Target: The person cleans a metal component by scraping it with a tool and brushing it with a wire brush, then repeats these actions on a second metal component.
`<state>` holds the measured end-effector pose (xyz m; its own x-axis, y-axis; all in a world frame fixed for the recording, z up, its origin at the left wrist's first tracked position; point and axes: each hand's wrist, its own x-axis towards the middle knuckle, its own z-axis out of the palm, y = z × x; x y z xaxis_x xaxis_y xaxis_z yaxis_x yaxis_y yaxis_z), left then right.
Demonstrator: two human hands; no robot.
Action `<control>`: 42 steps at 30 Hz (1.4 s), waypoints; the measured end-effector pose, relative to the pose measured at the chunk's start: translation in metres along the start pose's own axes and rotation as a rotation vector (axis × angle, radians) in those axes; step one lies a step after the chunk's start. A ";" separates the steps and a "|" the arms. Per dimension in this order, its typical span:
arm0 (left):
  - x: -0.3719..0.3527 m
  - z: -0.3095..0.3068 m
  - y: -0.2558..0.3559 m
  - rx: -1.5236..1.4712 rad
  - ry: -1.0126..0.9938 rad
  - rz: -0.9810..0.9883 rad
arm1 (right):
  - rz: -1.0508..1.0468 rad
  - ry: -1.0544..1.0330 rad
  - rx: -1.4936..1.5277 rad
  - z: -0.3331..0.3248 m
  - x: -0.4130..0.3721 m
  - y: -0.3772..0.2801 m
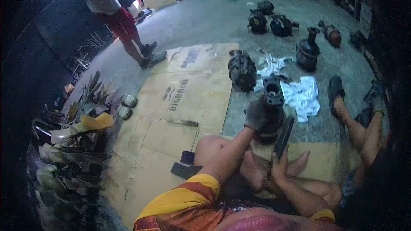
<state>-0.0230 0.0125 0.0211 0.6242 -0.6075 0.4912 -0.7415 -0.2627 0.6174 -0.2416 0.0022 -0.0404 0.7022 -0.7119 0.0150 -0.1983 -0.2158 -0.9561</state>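
My left hand [257, 113], in a grey work glove, is closed on a dark round metal part [273, 92] between my legs. A flange with bolt holes and a round central opening tops this part, facing up toward me. My right hand [280, 167] is bare and wraps round the lower end of a long dark flat bar [284, 137]. The bar stands slanted just right of the metal part, its upper end close to the part's body. My bare feet lie on either side of the bar's lower end.
Flattened cardboard [197, 94] covers the floor. A ribbed metal housing [242, 70], white rags [302, 96] and a long-necked metal part [307, 51] lie ahead. Stacked metal blades [72, 145] line the left. One person [113, 13] stands there; another person's legs [357, 124] are at right.
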 end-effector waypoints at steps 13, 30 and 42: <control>0.015 0.025 -0.036 0.518 -0.010 0.339 | -0.179 0.028 -0.028 0.008 -0.002 -0.002; 0.012 0.012 -0.004 0.322 0.052 0.249 | 0.261 -0.150 -0.078 -0.015 0.032 0.006; 0.011 0.042 0.020 0.460 0.312 0.242 | 0.464 0.142 0.104 0.006 0.031 0.038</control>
<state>-0.0413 -0.0311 0.0128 0.4154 -0.4607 0.7844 -0.8584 -0.4839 0.1705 -0.2234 -0.0239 -0.0776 0.4547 -0.8027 -0.3859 -0.3935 0.2076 -0.8956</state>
